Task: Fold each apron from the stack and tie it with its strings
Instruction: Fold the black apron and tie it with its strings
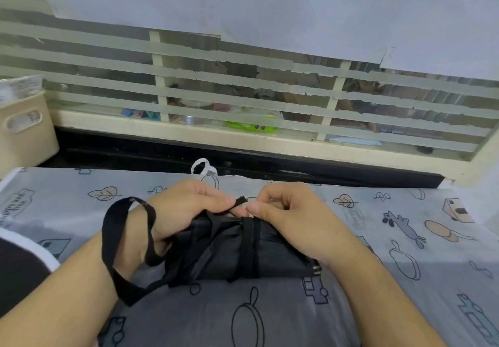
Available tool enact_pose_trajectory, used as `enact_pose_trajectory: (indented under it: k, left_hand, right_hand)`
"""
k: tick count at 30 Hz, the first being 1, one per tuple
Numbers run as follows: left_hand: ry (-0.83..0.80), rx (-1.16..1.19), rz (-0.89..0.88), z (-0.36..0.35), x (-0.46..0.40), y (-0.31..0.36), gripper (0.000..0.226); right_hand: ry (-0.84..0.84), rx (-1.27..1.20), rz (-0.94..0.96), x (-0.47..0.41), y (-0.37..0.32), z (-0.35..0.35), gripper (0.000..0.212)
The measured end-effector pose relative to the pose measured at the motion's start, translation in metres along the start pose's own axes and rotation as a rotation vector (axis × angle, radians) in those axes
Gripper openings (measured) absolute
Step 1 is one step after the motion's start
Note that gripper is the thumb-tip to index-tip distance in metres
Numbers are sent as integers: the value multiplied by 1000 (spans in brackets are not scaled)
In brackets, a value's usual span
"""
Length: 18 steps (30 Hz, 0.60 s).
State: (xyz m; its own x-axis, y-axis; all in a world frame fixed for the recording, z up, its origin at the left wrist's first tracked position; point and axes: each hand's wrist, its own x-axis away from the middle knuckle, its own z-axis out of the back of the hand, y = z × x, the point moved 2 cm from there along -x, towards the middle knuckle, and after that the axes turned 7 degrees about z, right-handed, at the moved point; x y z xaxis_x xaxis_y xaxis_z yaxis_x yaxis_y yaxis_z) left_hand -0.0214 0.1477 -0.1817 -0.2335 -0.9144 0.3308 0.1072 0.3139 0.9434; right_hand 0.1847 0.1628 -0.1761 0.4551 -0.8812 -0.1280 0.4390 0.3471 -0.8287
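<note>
At the far left edge a cream plastic basket [25, 128] with a cut-out handle stands on the dark ledge, holding pale folded cloth; below it spreads a translucent grey table cover [405, 238] printed with leaves, pans, houses and trucks. A wide black strap loop [118, 241] arches over the left wrist and trails down onto the cover; the left hand [183, 209] has its fingers curled, thumb and forefinger pinching the end of a narrow black string [239, 202]. In the middle, near the person, lies the black apron [237, 249], folded into a compact, slightly shiny bundle; strings wrap around it in a crossing band at left and an upright double band at centre; two small metal fittings show at its right end. A small white ring [204, 167] sits at the cover's far edge. The right hand [286, 209] rests on the bundle's top right, fingers curled, fingertips meeting the same string; beyond runs a frosted striped window [243, 76].
</note>
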Motion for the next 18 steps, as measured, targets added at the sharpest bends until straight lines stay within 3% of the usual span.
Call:
enact_pose_trajectory:
  k: [4,10,18]
  left_hand:
    - [64,-185,-54,3,-3,-4,24]
    - [156,-105,-246,-1,6,6,19]
    - [132,-90,-490,-9,17,13,15]
  right_hand:
    - [68,306,107,-1,-4,-2,22]
    - [173,146,158,3,-12,0,19]
    - [95,30,244,2,-19,-16,12]
